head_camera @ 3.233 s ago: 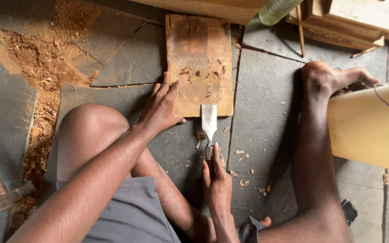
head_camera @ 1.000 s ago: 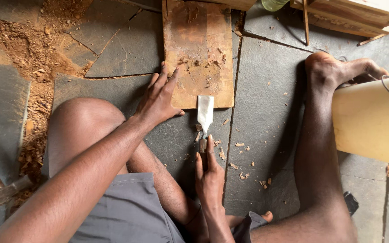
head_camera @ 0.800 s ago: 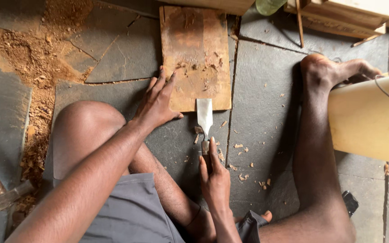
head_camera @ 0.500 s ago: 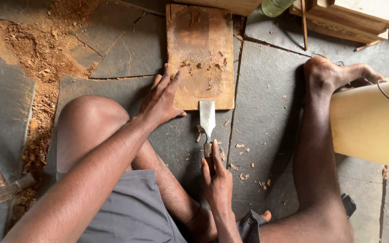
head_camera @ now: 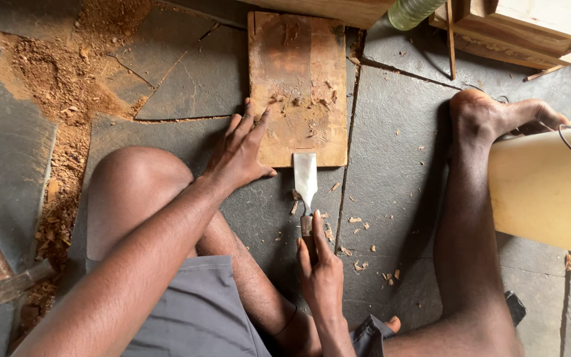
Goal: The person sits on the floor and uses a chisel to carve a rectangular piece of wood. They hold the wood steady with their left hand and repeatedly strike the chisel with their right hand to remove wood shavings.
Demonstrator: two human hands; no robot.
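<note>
Chisel, broad blade flat on the stone floor, edge just at the near end of the wooden board. Nudged a touch closer to that end than half a second back, so lined up for a cut. Right hand wrapped closed round the handle, forefinger stretched along it. Left hand spread open, fingertips pressing the board's near corner, gripping nothing. Shavings scattered beside; sawdust well off left.
</note>
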